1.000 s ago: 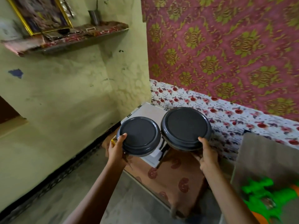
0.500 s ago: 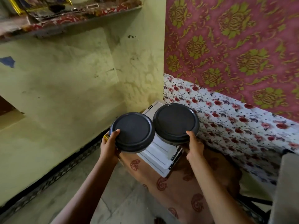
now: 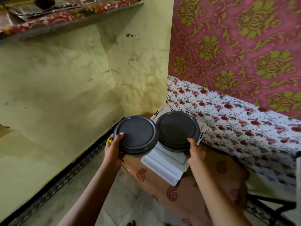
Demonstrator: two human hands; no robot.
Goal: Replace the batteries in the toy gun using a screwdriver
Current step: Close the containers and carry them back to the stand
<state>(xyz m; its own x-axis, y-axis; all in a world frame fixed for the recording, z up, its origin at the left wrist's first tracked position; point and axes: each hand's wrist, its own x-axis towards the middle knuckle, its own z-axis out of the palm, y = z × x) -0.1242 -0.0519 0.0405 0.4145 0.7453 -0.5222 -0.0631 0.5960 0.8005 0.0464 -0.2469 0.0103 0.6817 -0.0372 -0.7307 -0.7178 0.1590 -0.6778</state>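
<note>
Gripping a dark grey round lidded tub [image 3: 136,135] in left hand [image 3: 114,150], its twin tub [image 3: 177,128] in right hand [image 3: 196,151]; toy gun unseen.

A stained yellow-green plaster wall [image 3: 57,82] fills the left and turns a corner at the far middle. High on it, at far left, a shelf [image 3: 91,20] carries a red patterned cloth. To the right hangs a pink fabric [image 3: 236,46] with gold-green floral medallions. Below it runs a white sheet [image 3: 241,123] printed with red flowers. A black patterned band [image 3: 53,183] lines the foot of the left wall. The near floor [image 3: 127,198] is pale stone, partly covered by a brown paisley cloth [image 3: 185,203]. The light is soft and even.
</note>
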